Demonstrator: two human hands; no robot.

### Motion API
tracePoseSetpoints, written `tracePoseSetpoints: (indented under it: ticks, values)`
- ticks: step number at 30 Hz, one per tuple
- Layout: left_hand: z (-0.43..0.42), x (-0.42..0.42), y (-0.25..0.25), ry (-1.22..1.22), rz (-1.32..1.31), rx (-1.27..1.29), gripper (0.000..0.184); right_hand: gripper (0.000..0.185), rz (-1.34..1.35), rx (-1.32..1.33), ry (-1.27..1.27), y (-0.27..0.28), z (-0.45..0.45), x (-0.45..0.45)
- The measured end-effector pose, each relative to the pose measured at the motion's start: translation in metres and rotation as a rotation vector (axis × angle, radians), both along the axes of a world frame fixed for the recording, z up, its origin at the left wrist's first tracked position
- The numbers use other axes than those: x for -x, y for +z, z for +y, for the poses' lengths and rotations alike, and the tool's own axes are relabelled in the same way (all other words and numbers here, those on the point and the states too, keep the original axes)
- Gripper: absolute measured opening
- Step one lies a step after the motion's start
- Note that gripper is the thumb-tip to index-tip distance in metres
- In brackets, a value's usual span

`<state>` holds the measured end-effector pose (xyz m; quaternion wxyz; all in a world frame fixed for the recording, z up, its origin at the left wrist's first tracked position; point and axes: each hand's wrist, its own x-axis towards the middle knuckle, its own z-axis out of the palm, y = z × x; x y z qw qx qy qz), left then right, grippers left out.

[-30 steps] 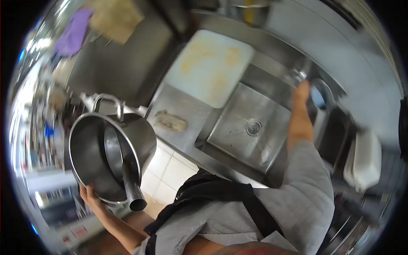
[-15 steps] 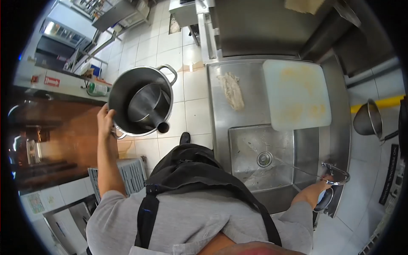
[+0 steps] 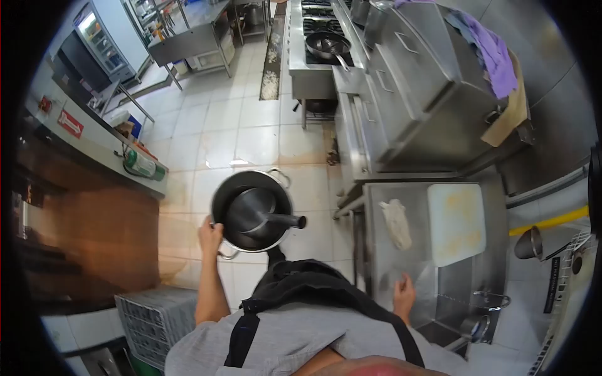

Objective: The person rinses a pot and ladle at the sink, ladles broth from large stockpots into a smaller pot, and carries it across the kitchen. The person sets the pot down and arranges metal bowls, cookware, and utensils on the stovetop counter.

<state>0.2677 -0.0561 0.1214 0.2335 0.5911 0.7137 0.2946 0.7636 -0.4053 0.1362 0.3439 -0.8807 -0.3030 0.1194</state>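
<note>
My left hand (image 3: 211,237) grips the rim side of a large metal pot (image 3: 219,199) with two loop handles, held over the tiled floor in front of me. Inside the pot lies a grey metal funnel-shaped piece (image 3: 251,210), its thick tube (image 3: 290,220) sticking out past the right rim. My right hand (image 3: 404,296) is raised over the near edge of the steel sink counter, fingers slightly apart, with nothing visible in it. A crumpled pale cloth (image 3: 396,225) and a stained white cutting board (image 3: 456,224) lie on the counter beyond that hand.
A curved faucet (image 3: 492,301) stands at the sink's right. Ahead are steel drawers (image 3: 401,94) and a stove with a frying pan (image 3: 327,45). A grey plastic rack (image 3: 153,326) sits at my left, and a green cylinder (image 3: 143,165) lies on the ledge further ahead.
My right hand has left the faucet and come back toward my body. The view has swung up and turned, showing the stove and drawers. My left hand still holds the pot.
</note>
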Motion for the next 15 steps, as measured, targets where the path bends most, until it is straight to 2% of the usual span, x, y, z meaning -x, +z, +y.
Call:
tracePoseSetpoints:
  ticks: [1,3,6,7,12,15]
  values:
    - [0.024,0.008,-0.01,-0.019,-0.008,-0.025,0.037,0.03,0.027,-0.042,0.061,0.013,0.046,0.019]
    - [0.062,0.001,0.019,-0.095,-0.09,0.007,0.039,0.027,0.0,0.011,0.167,0.029,0.124,0.048]
    - [0.12,-0.004,0.044,-0.156,-0.115,0.038,0.042,0.024,-0.014,-0.21,0.362,0.057,0.232,0.09]
    - [0.141,-0.002,0.043,-0.199,-0.053,-0.031,0.046,0.023,-0.045,-0.253,0.426,0.064,0.264,0.1]
    - [0.247,-0.014,0.077,-0.344,-0.005,-0.01,0.049,0.02,0.025,-0.331,0.369,0.097,0.372,0.128]
    - [0.315,-0.027,0.08,-0.401,0.003,-0.003,0.048,0.019,0.087,-0.328,0.394,0.1,0.431,0.14]
